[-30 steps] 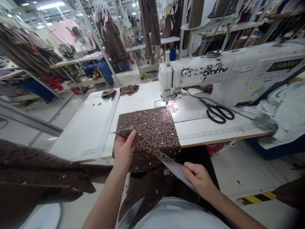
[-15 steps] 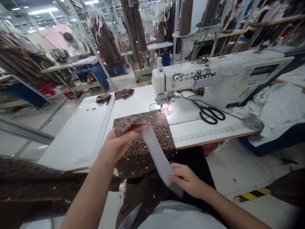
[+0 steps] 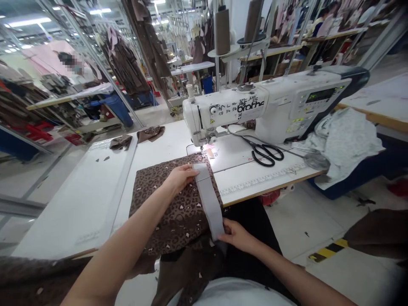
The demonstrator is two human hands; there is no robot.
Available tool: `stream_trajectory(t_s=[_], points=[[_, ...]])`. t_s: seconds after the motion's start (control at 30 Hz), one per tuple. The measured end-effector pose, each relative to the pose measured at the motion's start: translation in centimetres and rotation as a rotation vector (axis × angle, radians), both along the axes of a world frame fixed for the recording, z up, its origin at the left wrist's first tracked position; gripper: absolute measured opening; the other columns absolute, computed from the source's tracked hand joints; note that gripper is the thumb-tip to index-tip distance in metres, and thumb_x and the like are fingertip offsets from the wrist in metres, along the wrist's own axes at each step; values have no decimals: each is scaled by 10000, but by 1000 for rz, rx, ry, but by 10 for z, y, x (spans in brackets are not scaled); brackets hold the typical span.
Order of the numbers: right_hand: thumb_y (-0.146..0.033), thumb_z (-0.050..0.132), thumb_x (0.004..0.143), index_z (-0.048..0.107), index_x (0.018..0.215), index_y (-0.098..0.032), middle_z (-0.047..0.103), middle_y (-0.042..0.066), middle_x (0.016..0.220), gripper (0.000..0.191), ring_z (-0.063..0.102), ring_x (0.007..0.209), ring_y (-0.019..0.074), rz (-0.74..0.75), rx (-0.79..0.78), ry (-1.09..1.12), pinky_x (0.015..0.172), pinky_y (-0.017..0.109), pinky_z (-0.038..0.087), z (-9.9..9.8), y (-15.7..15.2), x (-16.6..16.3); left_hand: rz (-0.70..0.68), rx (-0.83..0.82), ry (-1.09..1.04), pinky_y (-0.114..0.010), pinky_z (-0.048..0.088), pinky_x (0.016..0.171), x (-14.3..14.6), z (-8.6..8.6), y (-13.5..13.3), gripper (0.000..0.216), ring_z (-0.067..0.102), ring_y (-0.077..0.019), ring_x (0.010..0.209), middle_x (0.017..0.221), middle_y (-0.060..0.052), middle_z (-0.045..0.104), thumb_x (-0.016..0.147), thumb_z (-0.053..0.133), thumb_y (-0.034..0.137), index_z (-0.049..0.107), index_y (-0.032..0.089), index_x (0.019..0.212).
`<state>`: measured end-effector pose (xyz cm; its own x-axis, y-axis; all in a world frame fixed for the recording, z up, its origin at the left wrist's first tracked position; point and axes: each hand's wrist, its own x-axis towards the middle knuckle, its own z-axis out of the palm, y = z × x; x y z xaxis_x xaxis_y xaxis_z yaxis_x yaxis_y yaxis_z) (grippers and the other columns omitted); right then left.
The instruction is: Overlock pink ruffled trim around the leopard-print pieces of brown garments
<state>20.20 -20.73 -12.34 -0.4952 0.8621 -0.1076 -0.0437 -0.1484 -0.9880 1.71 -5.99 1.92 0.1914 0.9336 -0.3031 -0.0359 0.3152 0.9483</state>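
A grey strip (image 3: 208, 199) lies over the leopard-print fabric (image 3: 178, 221), running from eleven to five o'clock. The left hand's (image 3: 181, 177) fingertips touch its upper end — whether pinching, I cannot tell — while the right hand (image 3: 237, 236) clamps the lower; sewing machine (image 3: 270, 106) at one o'clock, scissors (image 3: 255, 146) at two

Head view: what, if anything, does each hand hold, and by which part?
The right hand holds the grey strip near its lower end. The left hand touches the strip's upper end; whether it grips or only presses cannot be told.
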Motion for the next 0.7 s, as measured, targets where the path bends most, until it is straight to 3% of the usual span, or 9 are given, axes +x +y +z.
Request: stream_trajectory(t_s=[0.1,0.2,0.37,0.53,0.7], points=[[-280,582,762,566,991,-149,622,42,904,264,570,840,188,-114,40,-10,757,309,460,13,2,-6,4,70,75,-261,475,645,1,-7,8,310,579,-125,653,708,-28,602,533,744,303,536,131,685],[-263,519,811,588,801,-150,577,28,781,132,541,743,160,-187,168,-175,684,273,444,28,-2,-4,-12,181,206,-282,466,641,1,-5,21,309,570,-136,659,740,-30,599,617,671,386,531,144,749],[-221,567,776,590,668,-147,521,71,951,132,488,935,192,-363,360,-322,788,281,395,36,8,4,-4,441,580,-337,411,707,4,-9,52,198,512,-177,690,646,-3,517,677,602,347,526,165,701],[-194,577,765,570,668,-147,554,24,722,108,523,713,137,-173,326,-285,651,232,386,38,11,6,-46,675,835,-353,343,836,8,-17,53,82,475,-216,860,790,-37,526,711,552,243,516,174,735],[-217,524,789,554,648,-147,570,17,677,160,523,641,114,-15,341,-252,595,206,373,22,-11,9,-154,708,1003,-303,378,684,5,-13,33,122,505,-191,756,783,-32,551,803,444,276,516,184,766]])
